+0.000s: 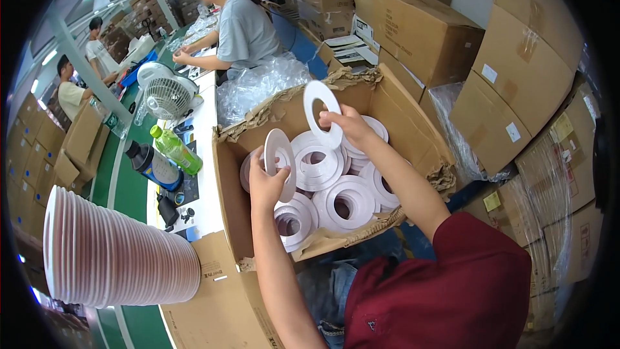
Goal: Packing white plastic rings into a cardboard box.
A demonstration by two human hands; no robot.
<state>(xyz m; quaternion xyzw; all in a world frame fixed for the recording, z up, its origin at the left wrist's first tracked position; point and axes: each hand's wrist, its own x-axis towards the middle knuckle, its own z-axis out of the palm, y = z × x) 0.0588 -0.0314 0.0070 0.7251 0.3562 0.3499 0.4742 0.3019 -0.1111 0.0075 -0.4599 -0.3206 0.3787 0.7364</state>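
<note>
My left hand (267,184) grips a flat white ring (272,142), its fingers through or behind the rim and its thumb near the hole. A second white ring (318,90) is held up on edge in my right hand (349,126), pinched at its lower right rim. Both rings are above an open cardboard box (236,220) with ragged torn edges. Inside the box lie several stacks of white rings (344,203), some overlapping. The ring in my right hand stands higher and farther away than the left one.
A tall stack of white rings (123,249) stands at the left on cardboard. Beyond it on the bench are a dark bottle (154,167), a green bottle (175,148) and a fan (166,95). Cartons (529,52) crowd the right. A co-worker (248,32) works ahead beside clear plastic bags (258,87).
</note>
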